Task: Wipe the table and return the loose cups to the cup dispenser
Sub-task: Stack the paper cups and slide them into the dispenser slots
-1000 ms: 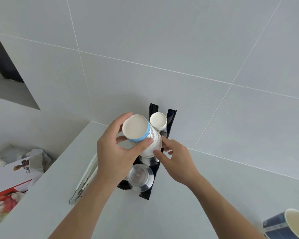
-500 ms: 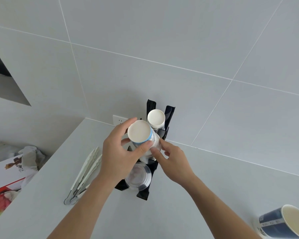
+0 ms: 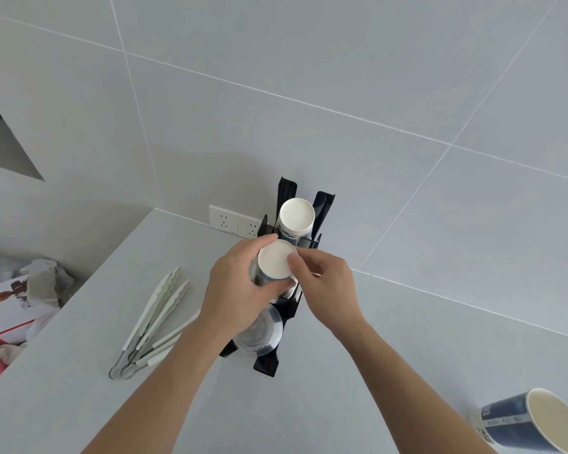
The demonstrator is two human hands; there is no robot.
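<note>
Head view, from largest to smallest: the pale bench (image 3: 407, 339) runs to a tiled wall, and the black cup dispenser (image 3: 323, 208) stands near the wall by a double socket (image 3: 236, 223). Its rear slot carries an upturned stack of paper cups (image 3: 297, 213), its front slot a clear plastic cup stack (image 3: 259, 332). Over the middle slot the left hand (image 3: 236, 290) has its grip clamped round an upside-down paper cup (image 3: 276, 258), thumb and fingers curled on the wall, while the right hand (image 3: 325, 283) pinches the same cup near its base, one fingertip on the rim of the white bottom. A loose blue cup (image 3: 532, 424) lies on its side at the near right corner of the bench, well apart from the dispenser; white tongs (image 3: 151, 319) lie to the left.

To seat the cup well, the person would likely keep it square to the slot, press down evenly on the base rather than squeezing the thin wall, and steady the light dispenser so it does not tip. The blue cup appears to be left to fetch; wiping cannot be judged.
</note>
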